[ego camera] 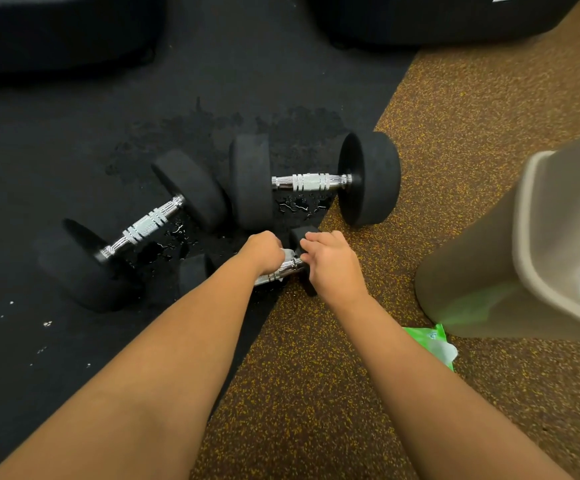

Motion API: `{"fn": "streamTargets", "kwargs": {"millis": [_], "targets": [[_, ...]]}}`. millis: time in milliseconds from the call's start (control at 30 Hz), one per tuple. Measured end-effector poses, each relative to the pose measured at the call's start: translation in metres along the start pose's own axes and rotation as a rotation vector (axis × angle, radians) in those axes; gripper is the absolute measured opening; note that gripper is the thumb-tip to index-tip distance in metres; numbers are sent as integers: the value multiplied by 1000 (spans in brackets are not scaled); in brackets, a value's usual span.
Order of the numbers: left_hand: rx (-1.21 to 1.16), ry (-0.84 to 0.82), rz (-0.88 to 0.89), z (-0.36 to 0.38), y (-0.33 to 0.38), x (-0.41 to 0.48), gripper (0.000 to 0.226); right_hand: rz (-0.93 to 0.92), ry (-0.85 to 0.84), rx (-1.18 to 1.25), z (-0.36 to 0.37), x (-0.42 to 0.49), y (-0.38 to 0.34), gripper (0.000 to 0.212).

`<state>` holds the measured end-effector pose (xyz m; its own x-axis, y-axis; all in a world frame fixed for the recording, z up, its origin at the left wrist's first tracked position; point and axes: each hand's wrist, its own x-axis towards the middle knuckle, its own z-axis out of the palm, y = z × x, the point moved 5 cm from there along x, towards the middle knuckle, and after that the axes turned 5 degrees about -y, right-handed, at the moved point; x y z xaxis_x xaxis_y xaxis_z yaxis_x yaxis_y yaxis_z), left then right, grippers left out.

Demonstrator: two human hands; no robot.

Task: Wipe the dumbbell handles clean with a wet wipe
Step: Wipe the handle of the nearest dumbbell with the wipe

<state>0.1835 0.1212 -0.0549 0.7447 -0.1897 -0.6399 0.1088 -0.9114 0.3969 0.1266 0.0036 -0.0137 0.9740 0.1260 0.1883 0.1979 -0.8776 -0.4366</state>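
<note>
Three black dumbbells with chrome handles lie on the floor. The small nearest dumbbell [283, 268] is between my hands. My left hand [264, 252] is closed around its chrome handle with a white wet wipe [286, 252] showing under the fingers. My right hand [331, 265] grips its right-hand black head [304, 237]. A larger dumbbell [312, 181] lies just beyond, and another [146, 225] lies to the left at an angle. Water drops shine on the floor under both handles.
A beige bin [523, 258] with a clear liner stands at the right. A green wet wipe pack [433, 344] lies at its base. Black mat covers the left floor, speckled brown rubber the right. Large black padded shapes [420, 19] sit along the far edge.
</note>
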Motion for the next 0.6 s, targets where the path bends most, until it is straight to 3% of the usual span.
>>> {"fn": "streamTargets", "kwargs": {"millis": [267, 433, 600], "targets": [[-31, 224, 20, 10, 16, -24, 22, 8, 15, 9, -1, 2, -2, 24], [88, 368, 158, 24, 15, -41, 26, 36, -6, 7, -1, 0, -2, 19], [171, 380, 280, 28, 8, -43, 26, 48, -26, 3, 1, -1, -1, 22]]}}
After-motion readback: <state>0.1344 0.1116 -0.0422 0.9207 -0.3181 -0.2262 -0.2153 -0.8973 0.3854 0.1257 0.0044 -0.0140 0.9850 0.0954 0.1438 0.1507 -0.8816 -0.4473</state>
